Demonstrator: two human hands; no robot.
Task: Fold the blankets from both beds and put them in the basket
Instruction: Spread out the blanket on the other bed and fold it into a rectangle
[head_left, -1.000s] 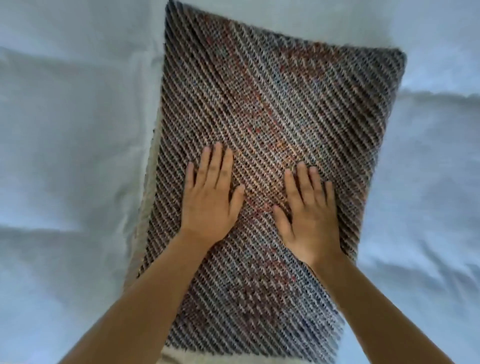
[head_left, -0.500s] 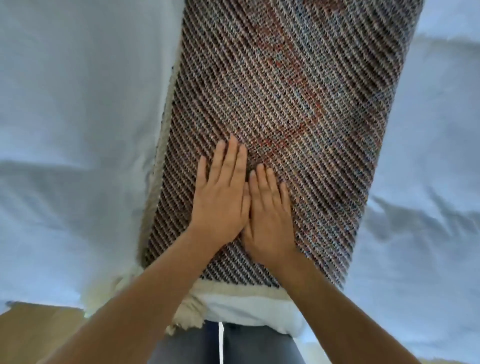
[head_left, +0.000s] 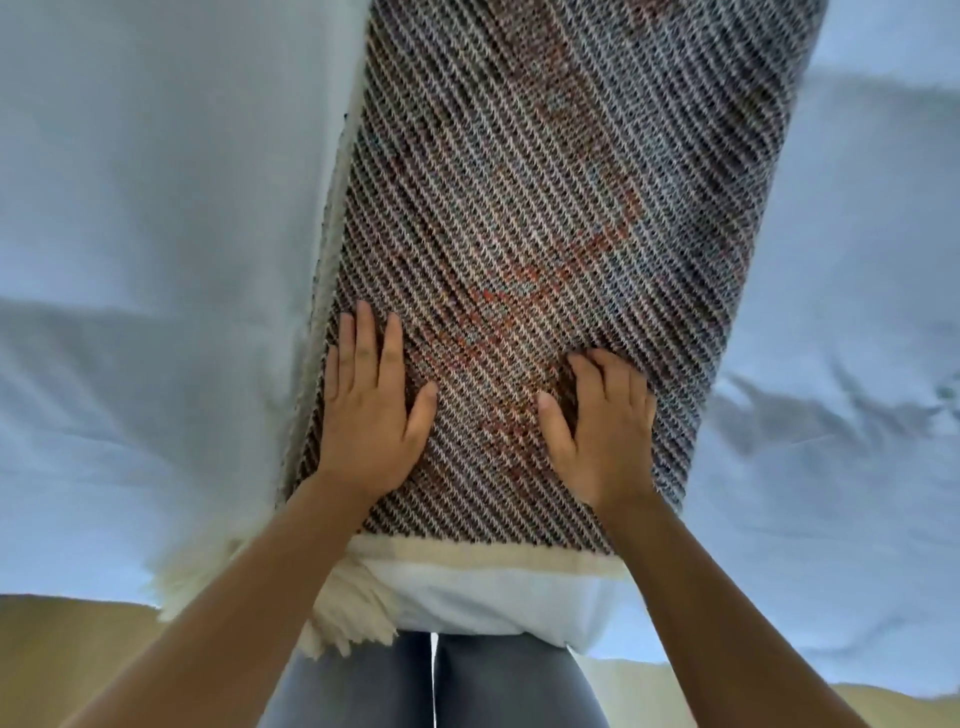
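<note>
Far left: the bed (head_left: 104, 441), covered in a pale blue sheet (head_left: 156, 182) with soft creases across it. Below that, a strip of tan floor (head_left: 62, 649) in the bottom corner. Next, a cream fringe (head_left: 353, 618), hanging off the near left corner of the blanket and over the edge of the bed. Then the left hand (head_left: 371, 415), flat on top of the blanket, close to its left edge. Grip spread wide: fingers straight and pointing away, thumb out to the right, palm pressing down on the cloth. In the middle, the blanket (head_left: 545, 208) itself, folded into a long narrow strip. Lies on the bed and runs from the near edge away to the top of the view. Knit in slanted dark and light stripes, with bits of orange and red down the middle. A plain cream band (head_left: 467, 553) along its near end. Just under that band, a white shirt hem (head_left: 493, 603) and grey trousers (head_left: 467, 686), right up against the bed. Further right, the right hand (head_left: 605, 421), also on top of the blanket, near its right edge and apart from the other hand. Grip spread here too: thumb out to the left, palm down, finger ends bent a little and dipping into the knit. About level with the left hand, with the orange patch between the two. Far right: more pale blue sheet, with deeper wrinkles, and a thin bit of floor at the bottom corner.
</note>
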